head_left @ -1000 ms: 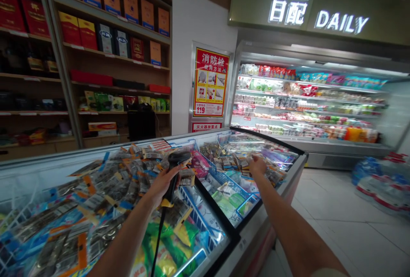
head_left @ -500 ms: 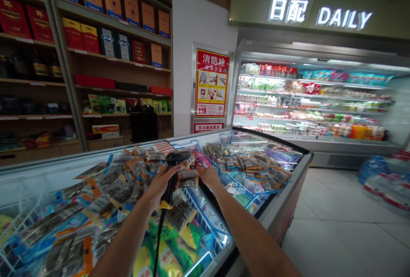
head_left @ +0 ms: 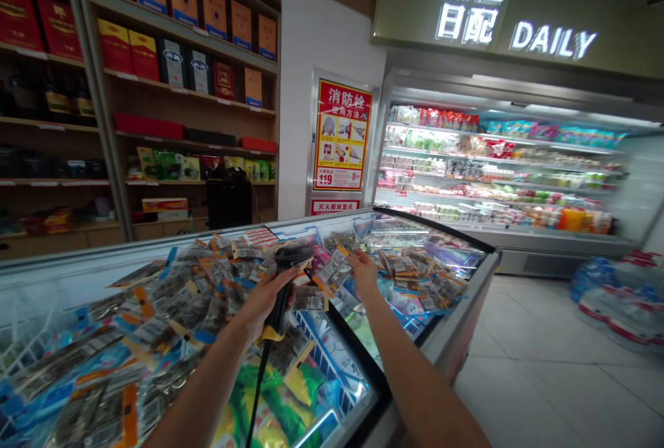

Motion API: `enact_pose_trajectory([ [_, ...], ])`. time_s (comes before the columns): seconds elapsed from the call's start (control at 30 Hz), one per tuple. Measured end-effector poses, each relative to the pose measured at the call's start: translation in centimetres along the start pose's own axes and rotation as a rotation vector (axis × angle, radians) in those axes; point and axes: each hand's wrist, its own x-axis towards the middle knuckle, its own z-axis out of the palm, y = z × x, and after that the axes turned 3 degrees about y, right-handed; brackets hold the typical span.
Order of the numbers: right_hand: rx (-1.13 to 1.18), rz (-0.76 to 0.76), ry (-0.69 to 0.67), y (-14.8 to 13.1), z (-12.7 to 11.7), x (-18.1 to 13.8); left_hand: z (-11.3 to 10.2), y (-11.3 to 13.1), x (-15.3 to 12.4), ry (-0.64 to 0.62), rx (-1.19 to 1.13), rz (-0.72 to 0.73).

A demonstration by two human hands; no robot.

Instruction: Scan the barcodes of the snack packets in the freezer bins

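Note:
My left hand [head_left: 267, 303] is wrapped round the grip of a black and yellow barcode scanner [head_left: 280, 296], its head at the top and its cable hanging down. My right hand [head_left: 366, 276] is closed on the edge of a small packet [head_left: 333, 269] with orange ends and a printed label, right of the scanner head. Another packet [head_left: 308, 298] shows just beside the scanner grip. Below and left of both hands, a heap of similar packets [head_left: 181, 303] covers the freezer's contents. Green and yellow bags [head_left: 283, 399] lie under the scanner.
The chest freezer's rim [head_left: 474, 303] runs along the right. Inside, more packets [head_left: 415, 272] lie beyond a dark divider [head_left: 357, 351]. Behind are shelves of boxes [head_left: 181, 64] and a lit dairy cooler [head_left: 498, 164]. Wrapped water bottles [head_left: 622, 296] stand on the tiled floor.
My right hand has moved right and slightly up, away from the scanner, and a packet now shows between them. My left hand still holds the scanner, shifted slightly right.

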Motion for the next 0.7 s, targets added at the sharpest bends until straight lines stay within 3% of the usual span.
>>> enact_pose_trajectory([
  [0.1,0.034,-0.086,0.055,-0.9,-1.5,0.8,0.7,-0.2,-0.2,-0.016,0.031,-0.009],
  [0.23,0.05,-0.184,-0.013,0.5,-2.7,0.3,1.4,-0.7,-0.3,-0.051,0.06,-0.029],
  [0.4,0.114,-0.076,-0.239,3.1,-3.6,-0.7,1.7,-1.0,-0.4,-0.108,0.046,-0.039],
  [0.5,0.1,-0.104,-0.213,3.1,-3.7,-0.8,1.7,-0.9,-0.4,-0.125,0.01,-0.053],
  [0.6,0.015,-0.22,-0.208,2.8,-3.5,-0.8,1.9,-0.7,-0.5,-0.124,0.001,-0.058],
  [0.7,-0.132,-0.25,-0.316,3.3,-3.1,-1.2,2.0,-0.6,-0.5,-0.134,-0.01,-0.061],
])
